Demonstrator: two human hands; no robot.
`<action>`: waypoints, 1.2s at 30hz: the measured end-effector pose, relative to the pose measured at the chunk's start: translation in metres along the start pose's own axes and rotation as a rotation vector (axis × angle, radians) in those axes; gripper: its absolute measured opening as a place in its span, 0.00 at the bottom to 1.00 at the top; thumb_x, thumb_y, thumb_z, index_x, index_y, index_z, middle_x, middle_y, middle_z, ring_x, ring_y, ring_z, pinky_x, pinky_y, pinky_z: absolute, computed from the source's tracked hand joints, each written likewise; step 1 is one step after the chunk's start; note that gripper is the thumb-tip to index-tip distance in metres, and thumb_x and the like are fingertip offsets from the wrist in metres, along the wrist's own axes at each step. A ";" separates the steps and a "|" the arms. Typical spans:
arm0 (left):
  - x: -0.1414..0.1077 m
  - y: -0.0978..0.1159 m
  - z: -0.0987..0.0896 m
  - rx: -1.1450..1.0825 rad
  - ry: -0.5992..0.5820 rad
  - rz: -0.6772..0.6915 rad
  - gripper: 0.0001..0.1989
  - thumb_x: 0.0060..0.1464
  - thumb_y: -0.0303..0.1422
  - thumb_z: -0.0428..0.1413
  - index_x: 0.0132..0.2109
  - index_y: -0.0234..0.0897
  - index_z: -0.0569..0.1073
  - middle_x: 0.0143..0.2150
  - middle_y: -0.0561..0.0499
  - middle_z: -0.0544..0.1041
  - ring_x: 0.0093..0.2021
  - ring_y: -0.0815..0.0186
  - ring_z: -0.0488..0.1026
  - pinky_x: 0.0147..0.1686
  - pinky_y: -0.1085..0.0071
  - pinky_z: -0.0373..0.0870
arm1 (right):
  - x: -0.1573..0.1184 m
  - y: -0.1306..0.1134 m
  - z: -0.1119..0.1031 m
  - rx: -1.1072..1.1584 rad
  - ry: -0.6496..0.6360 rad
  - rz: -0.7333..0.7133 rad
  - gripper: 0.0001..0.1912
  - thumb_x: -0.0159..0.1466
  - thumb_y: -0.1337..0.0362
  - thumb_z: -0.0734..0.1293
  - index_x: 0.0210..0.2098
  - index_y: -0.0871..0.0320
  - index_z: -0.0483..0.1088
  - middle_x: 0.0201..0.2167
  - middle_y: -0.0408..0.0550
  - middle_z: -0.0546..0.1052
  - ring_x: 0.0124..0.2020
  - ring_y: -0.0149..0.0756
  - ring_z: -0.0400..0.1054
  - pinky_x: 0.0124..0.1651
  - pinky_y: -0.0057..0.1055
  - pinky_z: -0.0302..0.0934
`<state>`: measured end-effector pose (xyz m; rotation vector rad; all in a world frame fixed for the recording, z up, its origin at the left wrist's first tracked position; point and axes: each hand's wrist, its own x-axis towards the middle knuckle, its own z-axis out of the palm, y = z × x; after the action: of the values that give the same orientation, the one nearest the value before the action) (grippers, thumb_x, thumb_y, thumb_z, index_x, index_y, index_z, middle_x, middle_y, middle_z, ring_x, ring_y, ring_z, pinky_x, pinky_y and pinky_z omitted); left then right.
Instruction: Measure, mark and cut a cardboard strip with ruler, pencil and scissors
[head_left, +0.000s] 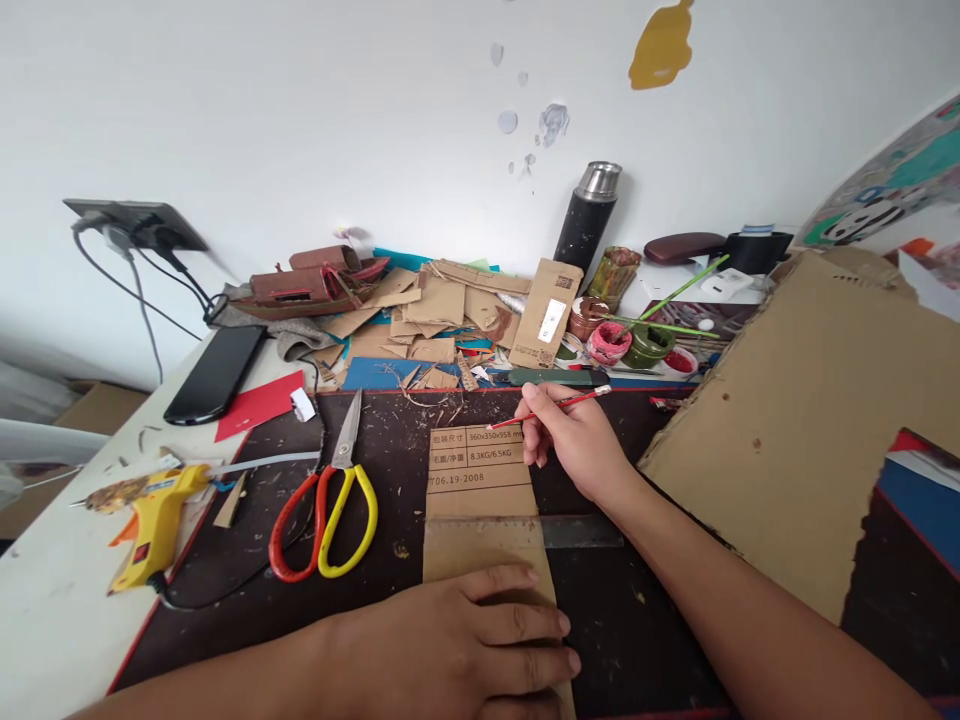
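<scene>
A strip of brown cardboard with printed text and ruled lines lies on the dark mat. Across it rests a metal ruler, its right end reaching past the strip onto the mat. My left hand lies flat on the near part of the strip, fingers spread and pointing right, just below the ruler. Pinched in my right hand is a red pencil, its tip over the strip's far edge and its eraser end pointing right.
Scissors and a yellow glue gun lie to the left, near a black phone. Cardboard scraps, paint jars and a thermos line the wall. A large cardboard sheet stands at right.
</scene>
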<state>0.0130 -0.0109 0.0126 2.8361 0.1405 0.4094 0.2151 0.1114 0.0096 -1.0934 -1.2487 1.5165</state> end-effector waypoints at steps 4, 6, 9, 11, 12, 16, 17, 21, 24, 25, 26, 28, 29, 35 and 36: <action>0.001 -0.002 -0.002 0.008 0.004 0.016 0.18 0.78 0.33 0.49 0.60 0.39 0.82 0.69 0.51 0.79 0.72 0.58 0.71 0.78 0.56 0.58 | -0.001 0.001 -0.001 -0.009 0.007 -0.005 0.28 0.66 0.37 0.73 0.31 0.56 0.73 0.15 0.38 0.72 0.15 0.31 0.70 0.16 0.22 0.60; 0.000 -0.003 -0.001 0.002 -0.002 0.017 0.18 0.78 0.33 0.48 0.61 0.38 0.82 0.69 0.51 0.79 0.73 0.57 0.71 0.78 0.55 0.57 | -0.001 0.001 -0.001 -0.008 0.005 -0.008 0.28 0.66 0.37 0.73 0.31 0.56 0.73 0.15 0.38 0.72 0.15 0.31 0.70 0.16 0.22 0.60; -0.001 -0.003 0.003 -0.023 -0.023 0.019 0.19 0.79 0.33 0.46 0.62 0.36 0.80 0.71 0.49 0.77 0.73 0.56 0.70 0.79 0.54 0.54 | -0.001 0.002 0.000 0.007 -0.018 -0.006 0.28 0.66 0.36 0.73 0.31 0.56 0.73 0.15 0.37 0.72 0.15 0.31 0.71 0.16 0.22 0.60; 0.000 -0.003 0.005 -0.043 -0.015 0.018 0.19 0.78 0.33 0.47 0.62 0.34 0.79 0.71 0.47 0.77 0.73 0.55 0.70 0.79 0.54 0.54 | -0.002 0.004 0.001 0.013 -0.049 -0.003 0.28 0.66 0.36 0.73 0.32 0.56 0.73 0.15 0.37 0.72 0.15 0.31 0.71 0.17 0.23 0.61; 0.001 -0.003 0.006 -0.051 0.006 0.017 0.18 0.77 0.33 0.48 0.62 0.33 0.79 0.70 0.46 0.77 0.73 0.55 0.70 0.79 0.55 0.55 | -0.002 0.004 0.001 0.011 -0.070 0.002 0.28 0.66 0.35 0.72 0.32 0.56 0.73 0.16 0.38 0.72 0.15 0.31 0.71 0.17 0.23 0.61; 0.004 -0.002 -0.010 -0.083 0.207 -0.068 0.11 0.76 0.33 0.53 0.56 0.34 0.78 0.64 0.46 0.83 0.67 0.57 0.76 0.74 0.58 0.64 | -0.002 0.007 0.002 -0.005 -0.135 0.013 0.29 0.66 0.34 0.72 0.32 0.56 0.73 0.15 0.39 0.73 0.15 0.31 0.70 0.18 0.23 0.61; 0.003 -0.001 -0.017 -0.085 0.264 -0.125 0.10 0.75 0.34 0.55 0.56 0.35 0.77 0.60 0.45 0.85 0.62 0.57 0.79 0.69 0.58 0.70 | -0.002 0.007 0.002 -0.007 -0.142 0.012 0.29 0.66 0.34 0.72 0.32 0.56 0.73 0.15 0.39 0.73 0.15 0.31 0.70 0.18 0.23 0.62; -0.012 -0.003 -0.040 0.074 0.431 -0.494 0.07 0.73 0.27 0.53 0.52 0.40 0.73 0.40 0.48 0.83 0.39 0.59 0.79 0.41 0.61 0.75 | -0.002 0.007 0.001 -0.002 -0.124 -0.002 0.29 0.66 0.34 0.71 0.33 0.56 0.73 0.15 0.38 0.73 0.15 0.31 0.70 0.18 0.23 0.61; -0.032 -0.006 -0.037 0.219 0.453 -0.808 0.10 0.77 0.41 0.53 0.53 0.40 0.72 0.42 0.47 0.80 0.41 0.57 0.79 0.41 0.61 0.76 | -0.001 0.006 0.002 0.001 -0.102 -0.018 0.29 0.66 0.34 0.71 0.33 0.55 0.73 0.16 0.37 0.73 0.15 0.31 0.71 0.18 0.23 0.60; -0.039 -0.007 -0.032 0.268 0.426 -0.871 0.14 0.77 0.46 0.52 0.54 0.40 0.71 0.43 0.47 0.80 0.41 0.56 0.80 0.41 0.61 0.76 | -0.001 0.005 0.002 -0.007 -0.097 -0.031 0.28 0.66 0.35 0.71 0.34 0.55 0.73 0.16 0.37 0.72 0.16 0.31 0.71 0.18 0.23 0.61; -0.045 -0.007 -0.026 0.330 0.403 -0.921 0.19 0.77 0.50 0.51 0.57 0.39 0.71 0.43 0.46 0.80 0.41 0.55 0.80 0.41 0.59 0.77 | -0.002 0.005 0.002 -0.023 -0.091 -0.048 0.28 0.67 0.35 0.71 0.34 0.55 0.73 0.17 0.37 0.72 0.16 0.31 0.71 0.18 0.23 0.61; -0.053 -0.007 -0.013 0.446 0.367 -0.975 0.28 0.76 0.55 0.47 0.63 0.36 0.69 0.46 0.43 0.81 0.46 0.50 0.81 0.46 0.54 0.78 | -0.002 0.005 0.001 -0.075 -0.078 -0.092 0.27 0.68 0.36 0.70 0.35 0.55 0.74 0.20 0.38 0.73 0.18 0.31 0.71 0.19 0.24 0.60; -0.056 -0.006 -0.008 0.484 0.360 -0.990 0.30 0.76 0.57 0.46 0.64 0.35 0.69 0.48 0.41 0.81 0.48 0.48 0.81 0.49 0.51 0.77 | -0.002 0.005 0.000 -0.112 -0.072 -0.117 0.26 0.69 0.37 0.70 0.36 0.55 0.76 0.22 0.39 0.74 0.19 0.32 0.72 0.19 0.24 0.60; -0.054 -0.006 0.006 0.414 0.321 -1.049 0.30 0.71 0.61 0.51 0.56 0.38 0.74 0.49 0.41 0.79 0.50 0.45 0.79 0.51 0.49 0.76 | -0.003 0.009 -0.008 -0.497 -0.089 -0.360 0.15 0.77 0.52 0.65 0.43 0.53 0.80 0.36 0.46 0.81 0.26 0.34 0.75 0.33 0.32 0.69; -0.052 -0.006 0.006 0.414 0.319 -1.056 0.31 0.69 0.63 0.52 0.56 0.38 0.74 0.49 0.41 0.79 0.51 0.44 0.79 0.50 0.49 0.75 | -0.004 0.008 -0.009 -0.574 -0.103 -0.401 0.14 0.78 0.55 0.65 0.44 0.52 0.80 0.39 0.47 0.82 0.29 0.35 0.77 0.37 0.33 0.70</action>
<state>-0.0355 -0.0134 -0.0090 2.5231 1.8268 0.5962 0.2241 0.1090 0.0009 -1.0330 -1.9157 0.9393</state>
